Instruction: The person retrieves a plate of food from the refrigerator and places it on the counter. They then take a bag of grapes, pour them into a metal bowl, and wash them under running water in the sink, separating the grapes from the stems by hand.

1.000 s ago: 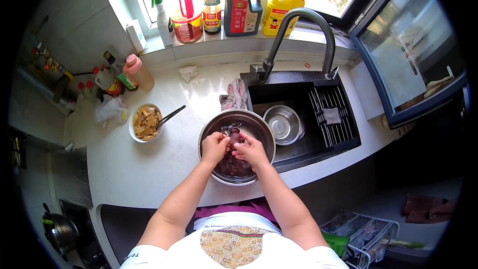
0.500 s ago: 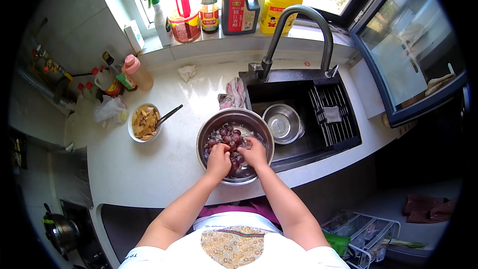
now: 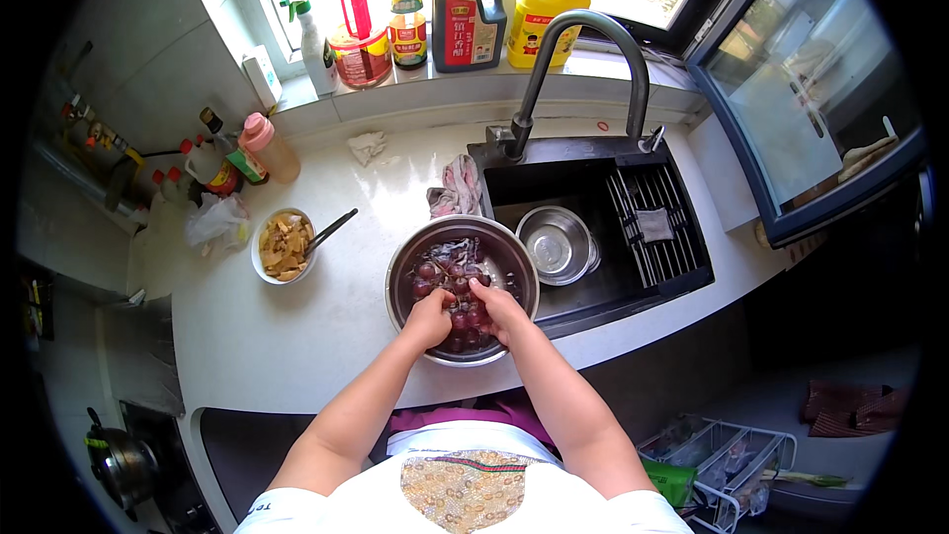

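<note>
A bunch of dark red grapes (image 3: 457, 273) lies in water inside a wide steel basin (image 3: 518, 259) on the counter, just left of the sink. My left hand (image 3: 427, 320) reaches over the near rim, its fingers curled against the grapes. Opposite it, my right hand (image 3: 501, 312) cups the bunch from the right, thumb on top. Both hands close around the same bunch; some fingertips are hidden by fruit and water.
A black sink (image 3: 593, 302) under a curved faucet (image 3: 638, 59) holds a small steel pot (image 3: 556, 245). Left of the basin stand a bowl of food (image 3: 285, 247) with chopsticks (image 3: 334, 229) and a pink-capped bottle (image 3: 269, 150). A crumpled cloth (image 3: 457, 188) lies behind the basin.
My right hand has dropped slightly toward me and turned more around the grapes. My left hand sits a little lower, and the bunch has shifted in the water.
</note>
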A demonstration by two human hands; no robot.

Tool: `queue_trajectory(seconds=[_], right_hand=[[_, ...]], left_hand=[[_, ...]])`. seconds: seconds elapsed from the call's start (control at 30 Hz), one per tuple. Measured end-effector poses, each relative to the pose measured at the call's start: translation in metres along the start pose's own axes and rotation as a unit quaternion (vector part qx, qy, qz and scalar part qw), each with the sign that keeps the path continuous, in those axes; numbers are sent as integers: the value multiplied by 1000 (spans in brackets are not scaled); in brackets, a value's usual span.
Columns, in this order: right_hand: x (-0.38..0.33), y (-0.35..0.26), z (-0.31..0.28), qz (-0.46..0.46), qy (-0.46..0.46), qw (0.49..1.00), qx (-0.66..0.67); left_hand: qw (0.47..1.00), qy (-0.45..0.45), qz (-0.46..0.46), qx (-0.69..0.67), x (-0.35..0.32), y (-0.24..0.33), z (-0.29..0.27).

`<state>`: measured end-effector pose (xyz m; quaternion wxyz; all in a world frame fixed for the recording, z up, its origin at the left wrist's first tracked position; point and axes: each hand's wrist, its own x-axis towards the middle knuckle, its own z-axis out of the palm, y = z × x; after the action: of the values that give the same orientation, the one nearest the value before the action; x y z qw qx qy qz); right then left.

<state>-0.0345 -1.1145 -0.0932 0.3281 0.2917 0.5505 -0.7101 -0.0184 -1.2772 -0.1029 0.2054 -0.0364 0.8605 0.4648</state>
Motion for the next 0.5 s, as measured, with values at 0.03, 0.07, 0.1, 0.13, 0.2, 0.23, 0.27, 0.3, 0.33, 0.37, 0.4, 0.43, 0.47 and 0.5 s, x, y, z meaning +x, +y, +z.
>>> queue_trajectory(seconds=[0.03,0.07,0.1,0.13,0.2,0.23,0.27,0.3,0.33,0.37,0.4,0.43,0.47,0.5], right_hand=[[5,5,1,-2,-14,1000,12],[7,7,2,-6,-29,999,24],[7,10,2,-6,-78,994,83],[7,11,1,-4,-63,996,55],[-1,8,0,4,-32,999,-2],[-4,4,-1,13,-22,1000,-2],[-3,4,-2,11,-23,1000,1],[-2,4,-2,8,-25,1000,4],[0,5,-2,5,-27,1000,7],[-1,5,-3,-16,-35,999,7],[1,7,-7,0,-55,998,30],[3,8,-11,15,-74,996,53],[0,7,-11,32,-93,992,77],[-4,4,-7,37,-79,994,66]], left_hand=[[999,5,-9,-43,5,-10,6],[995,8,-45,-89,8,-12,8],[987,11,-82,-136,10,-12,10],[976,14,-118,-182,12,-13,12],[974,30,-121,-187,11,-11,11],[976,32,-117,-181,13,-9,10],[978,35,-112,-174,14,-7,9],[971,14,-123,-202,17,-12,12],[977,17,-102,-187,17,-16,15],[982,19,-79,-171,15,-17,18],[986,22,-56,-155,13,-17,19],[982,35,-57,-177,12,-17,21],[976,22,-67,-204,11,-13,18],[970,9,-78,-231,9,-8,13]])
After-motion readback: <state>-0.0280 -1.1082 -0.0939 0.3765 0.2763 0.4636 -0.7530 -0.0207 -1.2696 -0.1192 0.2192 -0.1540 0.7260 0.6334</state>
